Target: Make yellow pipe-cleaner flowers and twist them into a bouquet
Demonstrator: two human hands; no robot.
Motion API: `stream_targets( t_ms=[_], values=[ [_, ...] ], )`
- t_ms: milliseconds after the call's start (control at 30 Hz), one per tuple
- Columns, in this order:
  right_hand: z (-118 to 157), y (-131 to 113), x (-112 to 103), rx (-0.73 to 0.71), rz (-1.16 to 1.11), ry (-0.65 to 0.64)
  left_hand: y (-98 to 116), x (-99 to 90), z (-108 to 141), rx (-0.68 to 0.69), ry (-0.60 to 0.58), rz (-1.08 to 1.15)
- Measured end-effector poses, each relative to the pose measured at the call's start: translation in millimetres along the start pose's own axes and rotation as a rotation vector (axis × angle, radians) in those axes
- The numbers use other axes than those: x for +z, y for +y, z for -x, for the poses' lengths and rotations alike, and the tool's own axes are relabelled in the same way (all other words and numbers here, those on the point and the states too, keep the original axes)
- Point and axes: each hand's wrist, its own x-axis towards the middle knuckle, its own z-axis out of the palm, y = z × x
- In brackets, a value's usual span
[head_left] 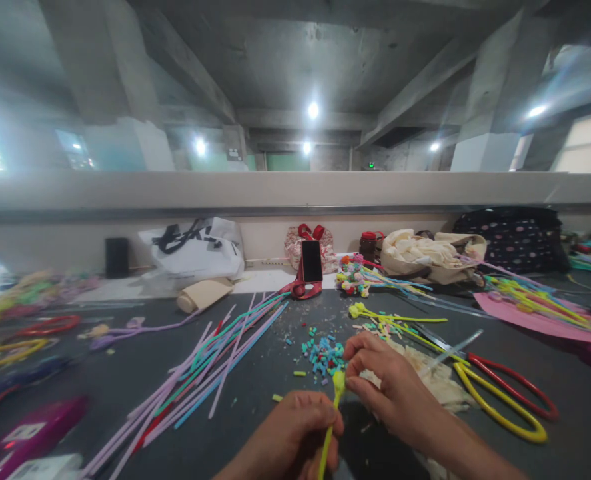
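My left hand (300, 427) is closed around a yellow-green stem (326, 445), which stands tilted at the lower middle and ends in a small yellow bud (339, 381). Just right of the bud, my right hand (378, 373) has its fingers curled, with thumb and index fingertips close together; whether anything tiny is between them I cannot make out. Beyond the hands lies a pile of small blue and teal pieces (324, 353) with a few red ones. A finished-looking yellow stem (400, 320) with a knobbed head rests behind the right hand.
Long purple, teal and red strips (200, 373) spread at left. Scissors with red and yellow handles (500, 400) lie at right beside crumpled pale cloth (440, 380). A phone (312, 261) stands at the back. A magenta tool (45, 427) is at the lower left.
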Motion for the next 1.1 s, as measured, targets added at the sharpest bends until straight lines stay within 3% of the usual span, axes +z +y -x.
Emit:
stream_targets(
  t_ms=[467, 767, 967, 1100],
  values=[
    [0.9, 7.7, 5.7, -0.033, 0.011, 0.017, 0.6, -0.9, -1.3, 0.015, -0.032, -0.01],
    [-2.5, 14.4, -8.9, 0.093, -0.167, 0.296, 2.8, -8.9, 0.0, 0.07, -0.025, 0.119],
    [3.9, 22.7, -8.1, 0.199, -0.21, 0.263, 1.3, -14.0, -3.4, 0.194, -0.098, 0.164],
    [6.9, 22.6, -3.6, 0.19, -0.231, 0.262, 2.0, -15.0, -5.6, 0.24, -0.15, 0.142]
  ],
)
